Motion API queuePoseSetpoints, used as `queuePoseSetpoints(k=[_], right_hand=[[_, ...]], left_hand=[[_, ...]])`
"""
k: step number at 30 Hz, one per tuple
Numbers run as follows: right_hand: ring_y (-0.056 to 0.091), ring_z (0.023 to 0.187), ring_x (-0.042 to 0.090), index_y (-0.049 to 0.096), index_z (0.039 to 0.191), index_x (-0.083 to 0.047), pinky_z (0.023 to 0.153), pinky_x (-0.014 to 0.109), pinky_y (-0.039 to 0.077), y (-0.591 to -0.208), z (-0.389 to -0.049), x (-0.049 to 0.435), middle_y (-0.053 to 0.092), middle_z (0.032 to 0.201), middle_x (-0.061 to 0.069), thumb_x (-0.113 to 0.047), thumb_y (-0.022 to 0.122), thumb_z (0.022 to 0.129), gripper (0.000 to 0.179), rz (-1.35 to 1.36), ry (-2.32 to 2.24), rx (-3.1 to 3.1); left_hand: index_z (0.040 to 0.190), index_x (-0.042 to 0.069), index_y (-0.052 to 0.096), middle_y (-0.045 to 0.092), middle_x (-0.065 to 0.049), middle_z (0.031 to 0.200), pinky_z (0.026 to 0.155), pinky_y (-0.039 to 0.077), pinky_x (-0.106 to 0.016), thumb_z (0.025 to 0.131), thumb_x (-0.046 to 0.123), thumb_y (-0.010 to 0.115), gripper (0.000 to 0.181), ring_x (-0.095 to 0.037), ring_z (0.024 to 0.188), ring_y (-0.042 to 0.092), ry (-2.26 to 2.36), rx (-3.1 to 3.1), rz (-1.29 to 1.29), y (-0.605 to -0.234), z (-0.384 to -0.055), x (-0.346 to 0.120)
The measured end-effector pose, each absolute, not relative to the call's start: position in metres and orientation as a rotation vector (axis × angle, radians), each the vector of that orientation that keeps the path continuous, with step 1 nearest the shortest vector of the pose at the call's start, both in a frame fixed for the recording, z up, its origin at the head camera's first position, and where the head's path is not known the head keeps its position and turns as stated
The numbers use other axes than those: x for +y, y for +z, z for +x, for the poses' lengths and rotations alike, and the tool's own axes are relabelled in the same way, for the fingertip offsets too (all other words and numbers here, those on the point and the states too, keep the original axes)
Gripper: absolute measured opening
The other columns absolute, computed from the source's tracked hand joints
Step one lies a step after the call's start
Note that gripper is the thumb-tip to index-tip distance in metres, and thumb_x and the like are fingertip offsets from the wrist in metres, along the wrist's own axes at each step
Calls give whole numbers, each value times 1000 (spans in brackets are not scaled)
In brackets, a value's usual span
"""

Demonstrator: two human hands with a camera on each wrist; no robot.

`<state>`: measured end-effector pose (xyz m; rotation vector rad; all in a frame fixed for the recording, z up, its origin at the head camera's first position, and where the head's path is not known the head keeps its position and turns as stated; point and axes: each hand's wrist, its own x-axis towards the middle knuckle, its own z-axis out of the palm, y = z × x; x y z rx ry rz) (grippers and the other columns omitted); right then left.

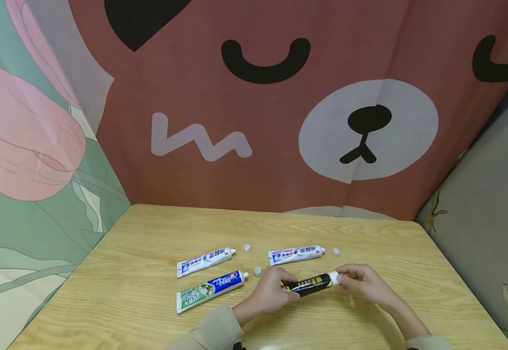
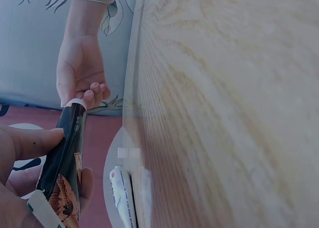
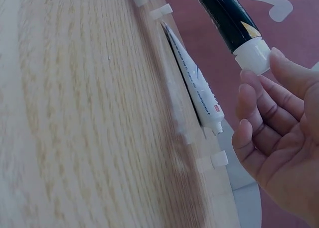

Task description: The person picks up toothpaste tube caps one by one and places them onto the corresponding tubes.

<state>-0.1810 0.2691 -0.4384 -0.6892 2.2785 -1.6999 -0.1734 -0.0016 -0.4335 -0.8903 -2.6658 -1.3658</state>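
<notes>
Held just above the table [image 1: 127, 272], right of centre in the head view: a black tube [image 1: 313, 286], glossy, with pale lettering along the barrel and, in the left wrist view, an orange honeycomb print toward the tail. Rounded at the shoulder, tilted so as to rise to the right, and topped by a white cap [image 1: 334, 278], short and cylindrical.

Wrapped round the barrel from the left, with thumb on one side and fingers on the other: the left hand [image 1: 272, 290]. Pinching the white cap between thumb and forefinger: the right hand [image 1: 363, 282], with the remaining fingers loosely curled and, in the right wrist view, partly turned to show the palm. Reaching in from opposite lower corners, forearms converging on the tube; cuffed in beige cloth at the left sleeve [image 1: 219, 330] and the right sleeve [image 1: 429, 342].

Lying beyond, on pale, streaky wood grain: the left white tube [image 1: 205, 261] and the right white tube [image 1: 297, 254], both slim and flattened toward the tail, with bare nozzles. Nearer, left of the left hand, a green-and-blue tube [image 1: 212, 290], broad at its flat end. Just beside the nozzles, small round caps: two whitish [image 1: 247, 248] [image 1: 335, 252], one pale green [image 1: 257, 271]. Hung behind, a softly creased reddish-brown cloth [image 1: 276, 121] with a bear's face.
</notes>
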Motion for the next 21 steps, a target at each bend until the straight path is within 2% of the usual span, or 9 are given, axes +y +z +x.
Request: queuePoseSetpoints(k=[2,8,11,15,18,21], right_hand=[[59,71,10,53,104,20,64,32,53,-439,-181,269,61,80,20,-7,53,91,30,-675,-1676,2315],[55,64,6,59,92,14,54,30,51,-438,-180,268,59,71,8,-8,47,94,24,-704,-1628,2377],[57,70,7,55,102,17,58,29,52,-436,-179,268,61,80,4,-8,47,94,27,-714,-1614,2392],[60,81,9,47,113,19,66,31,52,-435,-178,269,63,93,3,-5,54,90,34,-757,-1653,2377],[61,82,9,50,110,19,67,33,52,-435,-178,268,65,93,1,-2,58,86,32,-790,-1695,2347],[61,79,10,54,106,18,66,33,52,-434,-178,268,66,90,-1,-3,57,87,28,-782,-1696,2340]], left_hand=[[87,4,72,65,5,74,66,40,-16,65,6,78,23,1,69,53,-1368,-2670,-887,-433,-173,-1],[86,4,72,64,4,74,66,41,-15,65,5,77,22,0,69,54,-1379,-2663,-904,-431,-172,0],[87,4,72,64,5,75,66,41,-15,65,5,77,22,-1,69,54,-1390,-2662,-909,-431,-172,0],[86,5,72,64,6,74,66,41,-16,66,6,77,21,-3,70,55,-1375,-2662,-909,-432,-173,-1],[86,6,73,63,6,74,66,41,-16,66,7,77,21,-3,70,55,-1362,-2662,-910,-432,-173,-1],[85,6,73,63,7,74,66,41,-15,66,7,78,20,-3,70,54,-1355,-2660,-915,-431,-173,-1]])
